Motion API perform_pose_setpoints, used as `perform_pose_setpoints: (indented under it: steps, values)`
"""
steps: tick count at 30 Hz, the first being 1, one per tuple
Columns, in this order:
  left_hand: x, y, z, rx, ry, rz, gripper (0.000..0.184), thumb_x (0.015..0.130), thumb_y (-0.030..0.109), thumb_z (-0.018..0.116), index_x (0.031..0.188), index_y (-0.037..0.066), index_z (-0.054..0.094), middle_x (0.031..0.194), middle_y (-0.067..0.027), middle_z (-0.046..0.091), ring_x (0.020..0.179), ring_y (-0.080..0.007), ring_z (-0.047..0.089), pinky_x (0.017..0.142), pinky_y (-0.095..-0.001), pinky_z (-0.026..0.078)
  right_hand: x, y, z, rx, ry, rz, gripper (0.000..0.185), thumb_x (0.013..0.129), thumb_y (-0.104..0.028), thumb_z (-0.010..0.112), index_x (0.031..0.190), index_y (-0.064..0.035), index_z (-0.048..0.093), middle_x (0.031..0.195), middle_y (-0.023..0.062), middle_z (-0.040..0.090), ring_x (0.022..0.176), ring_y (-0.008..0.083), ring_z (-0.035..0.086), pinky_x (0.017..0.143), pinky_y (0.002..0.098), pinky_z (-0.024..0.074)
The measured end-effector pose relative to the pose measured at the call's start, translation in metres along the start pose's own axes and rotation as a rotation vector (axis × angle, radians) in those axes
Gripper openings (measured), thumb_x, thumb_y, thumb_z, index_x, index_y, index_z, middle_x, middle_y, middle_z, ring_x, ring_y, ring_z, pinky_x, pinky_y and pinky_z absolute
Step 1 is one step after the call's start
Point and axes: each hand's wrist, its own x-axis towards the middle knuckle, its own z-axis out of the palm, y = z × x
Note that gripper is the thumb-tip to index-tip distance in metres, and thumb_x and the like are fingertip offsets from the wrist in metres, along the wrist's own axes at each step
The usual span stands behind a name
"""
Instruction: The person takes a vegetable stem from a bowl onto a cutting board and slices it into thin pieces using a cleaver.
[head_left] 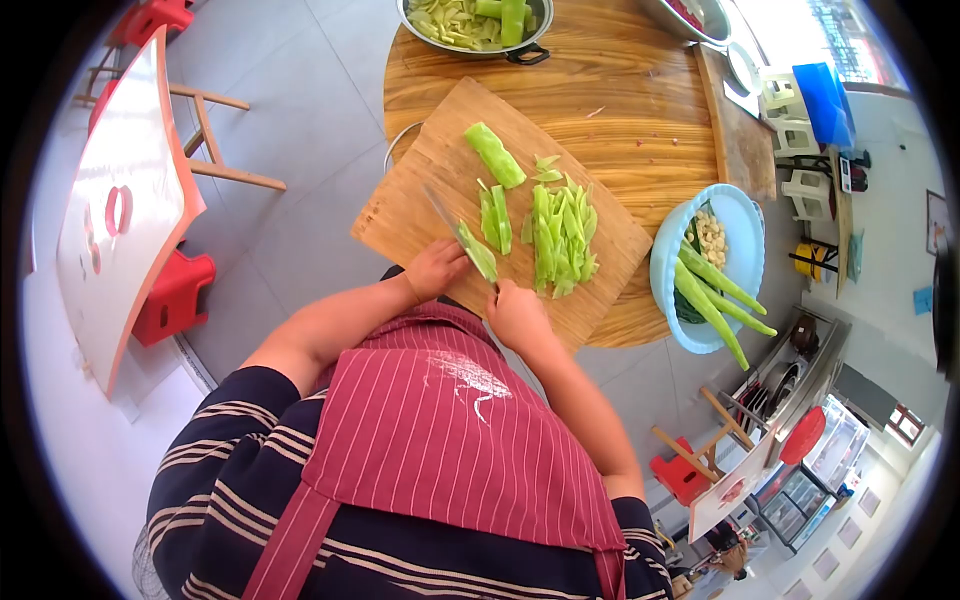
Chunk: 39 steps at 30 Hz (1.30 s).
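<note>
My right hand point(519, 314) is closed around the handle of a kitchen knife point(441, 209), whose blade points away to the upper left. Pale green vegetable slices point(478, 254) lie along the blade. Beside the knife, the curled fingers of my left hand point(438, 268) are at the near edge of the wooden cutting board point(400, 205); what they grip, if anything, is hidden. Farther up the board lies a thick peeled green stem piece point(495, 156). Cut green strips point(495, 217) sit right of the blade, with a larger pile of slices point(563, 238) beyond them.
A round wooden table point(630, 60) carries the board. At its right stands a light blue basin point(741, 230) with long green vegetables point(715, 310) and peeled garlic cloves point(710, 238). A metal pan point(408, 15) of slices is at the far edge, another wooden board point(745, 140) at far right.
</note>
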Motion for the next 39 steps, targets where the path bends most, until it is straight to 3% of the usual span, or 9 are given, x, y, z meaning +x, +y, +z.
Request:
perform_pose_setpoints:
  steps: [2,5,8,17,22,31,34,39]
  values:
    - [-0.002,-0.005,0.004,0.048,0.043,0.11,0.026,0.072,0.011,0.053,0.097,0.005,0.059,0.097,-0.0093,0.057,0.087,-0.0262,0.056,0.076,-0.0356,0.045,0.0,-0.003,0.004,-0.053,-0.049,0.052,0.026,0.082,-0.02,0.052,0.09,0.0038,0.058,0.076,0.0267,0.061,0.075,0.0419,0.06,0.071,0.0484,0.0479]
    - [0.002,0.0,0.003,0.009,0.08,0.032,0.026,0.072,0.01,0.053,0.097,0.005,0.059,0.097,-0.0101,0.057,0.088,-0.0262,0.056,0.076,-0.0355,0.045,0.025,0.005,0.022,-0.033,0.021,0.063,0.026,0.082,-0.02,0.052,0.09,0.0038,0.058,0.077,0.0274,0.061,0.077,0.0419,0.06,0.071,0.0487,0.0477]
    - [0.003,0.0,-0.003,-0.069,0.014,0.036,0.027,0.072,0.01,0.053,0.097,0.005,0.06,0.099,-0.0109,0.057,0.088,-0.0263,0.056,0.075,-0.0353,0.045,0.042,0.009,0.026,0.108,0.081,-0.079,0.026,0.083,-0.02,0.051,0.09,0.0041,0.058,0.077,0.0279,0.06,0.078,0.0421,0.059,0.071,0.0488,0.0474]
    - [-0.002,-0.004,0.004,0.075,0.065,0.097,0.026,0.073,0.012,0.051,0.098,0.005,0.059,0.102,-0.0103,0.057,0.089,-0.027,0.055,0.078,-0.0366,0.045,0.003,-0.009,0.008,-0.014,-0.095,0.153,0.027,0.083,-0.021,0.051,0.09,0.0037,0.058,0.084,0.0285,0.061,0.079,0.0442,0.06,0.074,0.0504,0.0474]
    - [-0.002,-0.003,0.003,-0.042,-0.009,0.013,0.024,0.073,0.013,0.052,0.096,0.006,0.059,0.1,-0.0098,0.057,0.09,-0.0266,0.055,0.078,-0.0358,0.045,0.041,0.01,0.025,0.15,0.072,-0.079,0.028,0.082,-0.021,0.051,0.091,0.0039,0.058,0.082,0.029,0.061,0.079,0.0447,0.059,0.074,0.0506,0.0471]
    - [-0.001,-0.002,0.003,0.057,0.058,0.045,0.021,0.072,0.013,0.053,0.092,0.007,0.06,0.096,-0.0088,0.058,0.09,-0.0265,0.055,0.077,-0.0357,0.045,-0.001,0.0,0.022,0.019,0.026,0.091,0.025,0.082,-0.019,0.052,0.083,0.0048,0.059,0.073,0.0288,0.059,0.074,0.0446,0.058,0.07,0.049,0.0471]
    - [-0.002,0.0,0.002,0.015,0.047,0.035,0.023,0.072,0.013,0.053,0.093,0.006,0.06,0.096,-0.0088,0.058,0.089,-0.0265,0.055,0.077,-0.0357,0.045,0.029,0.01,0.03,0.087,0.036,-0.024,0.028,0.082,-0.022,0.052,0.088,0.0051,0.057,0.078,0.0284,0.061,0.077,0.044,0.06,0.072,0.0499,0.0479]
    - [-0.001,-0.004,0.0,-0.024,0.022,0.067,0.023,0.072,0.014,0.053,0.093,0.006,0.06,0.097,-0.0089,0.058,0.089,-0.026,0.055,0.076,-0.0354,0.045,0.031,0.007,0.007,0.103,0.057,-0.026,0.027,0.082,-0.022,0.052,0.088,0.004,0.057,0.077,0.0281,0.061,0.076,0.0438,0.06,0.072,0.0493,0.0483]
